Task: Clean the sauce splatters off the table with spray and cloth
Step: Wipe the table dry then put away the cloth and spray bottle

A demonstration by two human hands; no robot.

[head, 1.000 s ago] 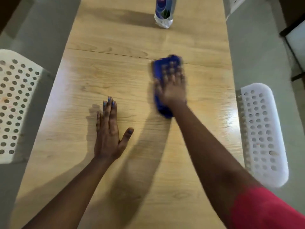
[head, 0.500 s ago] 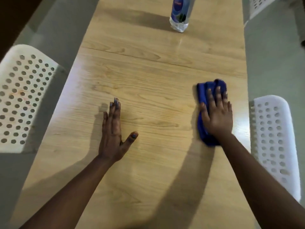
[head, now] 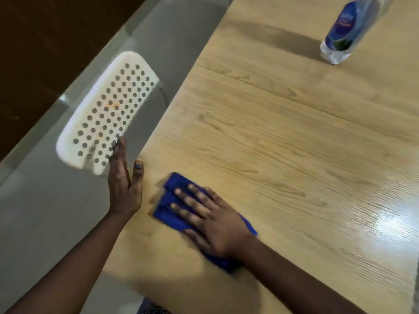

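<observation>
Swept across from the right side, the cloth (head: 172, 207) now lies near the table (head: 283, 137) edge, pinned under the flat, spread right hand (head: 213, 220); left hand (head: 123, 184) waits open beside that edge (perhaps catching crumbs).

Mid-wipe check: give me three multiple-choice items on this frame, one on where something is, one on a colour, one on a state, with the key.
1. Where is the spray bottle?
A. far end of the table
B. in the left hand
C. on the chair

2. What colour is the cloth?
A. white
B. blue
C. red

3. What is the right hand doing?
A. gripping the bottle
B. hanging off the table
C. pressed flat on the cloth

Key: 1 A, the bottle stands alone at upper right, away from both hands. 2 B, blue shows around the fingers. 3 C, the fingers are spread on the cloth, while the left hand sits open at the table's edge.
</observation>
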